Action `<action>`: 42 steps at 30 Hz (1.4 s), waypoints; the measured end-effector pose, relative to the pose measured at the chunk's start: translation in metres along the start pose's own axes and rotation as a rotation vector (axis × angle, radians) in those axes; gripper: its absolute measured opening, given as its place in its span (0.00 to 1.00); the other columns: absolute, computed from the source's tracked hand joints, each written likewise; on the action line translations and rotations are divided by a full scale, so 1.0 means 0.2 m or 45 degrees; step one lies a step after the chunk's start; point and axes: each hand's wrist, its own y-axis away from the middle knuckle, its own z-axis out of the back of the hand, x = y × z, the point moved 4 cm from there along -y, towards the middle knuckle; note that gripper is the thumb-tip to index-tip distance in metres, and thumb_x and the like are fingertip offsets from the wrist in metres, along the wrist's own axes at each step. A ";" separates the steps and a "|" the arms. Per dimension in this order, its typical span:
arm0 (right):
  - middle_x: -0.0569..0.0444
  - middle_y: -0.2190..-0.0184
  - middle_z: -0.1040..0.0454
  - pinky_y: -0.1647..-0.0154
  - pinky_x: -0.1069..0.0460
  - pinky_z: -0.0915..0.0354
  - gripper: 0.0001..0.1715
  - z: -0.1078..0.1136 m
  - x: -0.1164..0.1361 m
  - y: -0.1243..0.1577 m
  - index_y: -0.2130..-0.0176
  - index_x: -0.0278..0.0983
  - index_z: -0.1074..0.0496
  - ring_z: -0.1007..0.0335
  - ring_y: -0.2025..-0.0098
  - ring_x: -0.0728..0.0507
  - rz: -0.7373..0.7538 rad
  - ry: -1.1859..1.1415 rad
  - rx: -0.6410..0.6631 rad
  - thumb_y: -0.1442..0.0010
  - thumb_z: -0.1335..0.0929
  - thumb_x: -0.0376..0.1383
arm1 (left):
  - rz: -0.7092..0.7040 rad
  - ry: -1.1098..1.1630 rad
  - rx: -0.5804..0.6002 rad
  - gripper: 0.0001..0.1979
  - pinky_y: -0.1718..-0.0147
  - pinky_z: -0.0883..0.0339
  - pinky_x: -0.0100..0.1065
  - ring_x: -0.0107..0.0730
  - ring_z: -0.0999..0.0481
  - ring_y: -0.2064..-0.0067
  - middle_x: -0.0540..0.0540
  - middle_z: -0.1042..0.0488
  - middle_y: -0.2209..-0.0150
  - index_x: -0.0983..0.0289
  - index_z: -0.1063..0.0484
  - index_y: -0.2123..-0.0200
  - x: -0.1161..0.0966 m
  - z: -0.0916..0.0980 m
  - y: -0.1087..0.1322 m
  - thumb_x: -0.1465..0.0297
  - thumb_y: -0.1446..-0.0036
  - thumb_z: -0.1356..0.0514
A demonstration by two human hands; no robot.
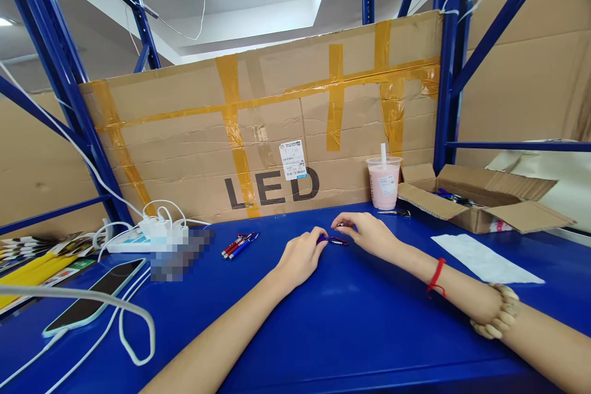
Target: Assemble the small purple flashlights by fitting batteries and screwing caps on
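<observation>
My left hand (302,257) rests over the middle of the blue tabletop, fingers closed on a small blue piece (322,238) that is mostly hidden. Just right of its fingertips lies a dark red, carabiner-like clip (338,241); whether it joins the blue piece I cannot tell. My right hand (367,235) is slightly farther right, its thumb and index finger pinching a tiny metallic part (340,225) just above the clip. To the left lie several slim red and blue pen-like sticks (240,245), side by side.
A pink drink cup with a straw (384,188) stands behind my right hand, near dark keys (401,213). An open cardboard box (480,221) and white paper (487,258) lie right. A phone (99,295), white cables and a power strip (143,240) are left. Cardboard (277,123) walls the back.
</observation>
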 end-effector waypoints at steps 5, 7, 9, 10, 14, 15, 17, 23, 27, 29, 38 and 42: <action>0.58 0.65 0.23 0.68 0.54 0.37 0.08 0.00 -0.01 0.00 0.64 0.42 0.29 0.28 0.62 0.45 -0.037 -0.025 -0.028 0.41 0.37 0.36 | 0.002 0.001 0.002 0.09 0.61 0.35 0.33 0.35 0.26 0.61 0.51 0.27 0.64 0.59 0.40 0.55 0.00 0.00 0.00 0.67 0.35 0.55; 0.58 0.66 0.23 0.69 0.54 0.38 0.08 -0.01 -0.01 0.00 0.64 0.42 0.28 0.28 0.63 0.46 -0.039 -0.030 -0.012 0.41 0.37 0.37 | 0.002 0.001 0.003 0.09 0.61 0.35 0.33 0.35 0.26 0.60 0.51 0.27 0.64 0.59 0.40 0.55 0.00 0.00 0.00 0.67 0.35 0.54; 0.58 0.66 0.23 0.69 0.54 0.38 0.09 -0.02 -0.01 0.00 0.63 0.43 0.27 0.28 0.64 0.46 -0.036 -0.027 0.008 0.41 0.37 0.38 | 0.001 0.001 0.003 0.09 0.61 0.35 0.34 0.36 0.26 0.59 0.52 0.27 0.63 0.59 0.40 0.55 0.00 0.00 0.00 0.67 0.36 0.54; 0.58 0.66 0.22 0.69 0.54 0.38 0.10 -0.03 -0.01 0.00 0.63 0.43 0.27 0.28 0.64 0.45 -0.034 -0.024 0.017 0.41 0.37 0.38 | 0.000 0.002 0.003 0.09 0.61 0.35 0.34 0.36 0.26 0.59 0.52 0.27 0.63 0.59 0.40 0.55 0.00 0.00 0.00 0.67 0.36 0.54; 0.59 0.68 0.22 0.71 0.54 0.40 0.10 -0.02 0.01 0.00 0.65 0.44 0.25 0.28 0.66 0.46 -0.018 -0.008 0.045 0.42 0.37 0.36 | -0.001 0.009 0.005 0.09 0.62 0.35 0.34 0.37 0.26 0.60 0.52 0.26 0.63 0.59 0.40 0.54 0.00 -0.01 0.00 0.66 0.36 0.54; 0.60 0.69 0.23 0.71 0.54 0.40 0.10 -0.01 0.01 0.00 0.66 0.44 0.25 0.28 0.67 0.46 -0.016 -0.004 0.046 0.43 0.36 0.36 | 0.000 0.011 0.006 0.09 0.62 0.34 0.34 0.37 0.26 0.60 0.52 0.26 0.63 0.59 0.40 0.54 0.00 -0.01 0.00 0.66 0.36 0.54; 0.60 0.71 0.23 0.73 0.54 0.41 0.09 0.00 0.02 0.00 0.67 0.44 0.25 0.28 0.69 0.46 -0.021 0.005 0.034 0.43 0.36 0.37 | 0.005 0.015 0.010 0.09 0.63 0.34 0.33 0.36 0.25 0.61 0.52 0.26 0.63 0.58 0.41 0.54 0.00 0.00 0.00 0.67 0.36 0.54; 0.58 0.67 0.22 0.70 0.54 0.38 0.10 0.03 0.01 0.00 0.65 0.43 0.25 0.27 0.66 0.46 -0.054 -0.026 -0.070 0.44 0.35 0.41 | 0.013 0.013 0.004 0.08 0.63 0.34 0.33 0.35 0.25 0.62 0.51 0.27 0.64 0.58 0.41 0.54 0.00 0.00 0.00 0.67 0.36 0.54; 0.57 0.76 0.23 0.73 0.54 0.38 0.10 0.02 -0.03 -0.01 0.67 0.42 0.24 0.28 0.71 0.45 -0.077 -0.024 -0.025 0.45 0.34 0.41 | 0.001 0.016 -0.001 0.08 0.64 0.34 0.33 0.35 0.25 0.63 0.50 0.27 0.66 0.58 0.42 0.55 0.00 -0.01 -0.01 0.66 0.35 0.55; 0.57 0.77 0.24 0.74 0.54 0.38 0.10 0.01 -0.04 -0.01 0.66 0.41 0.24 0.28 0.74 0.46 -0.065 -0.051 -0.021 0.45 0.34 0.41 | -0.003 0.021 0.000 0.08 0.64 0.34 0.33 0.36 0.25 0.63 0.50 0.26 0.66 0.58 0.42 0.54 0.00 -0.01 -0.01 0.66 0.35 0.55; 0.53 0.68 0.25 0.69 0.51 0.37 0.11 0.04 -0.05 -0.02 0.68 0.41 0.22 0.33 0.72 0.46 0.091 -0.063 -0.219 0.48 0.32 0.43 | 0.013 0.065 -0.033 0.08 0.62 0.34 0.35 0.39 0.25 0.59 0.53 0.27 0.60 0.59 0.43 0.54 0.01 0.00 0.00 0.66 0.35 0.54; 0.53 0.73 0.24 0.71 0.51 0.39 0.16 0.02 -0.03 -0.01 0.68 0.40 0.22 0.34 0.73 0.44 -0.003 -0.042 -0.169 0.49 0.32 0.47 | 0.057 0.102 -0.056 0.07 0.63 0.35 0.35 0.38 0.25 0.60 0.53 0.27 0.61 0.60 0.44 0.55 0.01 0.01 0.01 0.67 0.36 0.54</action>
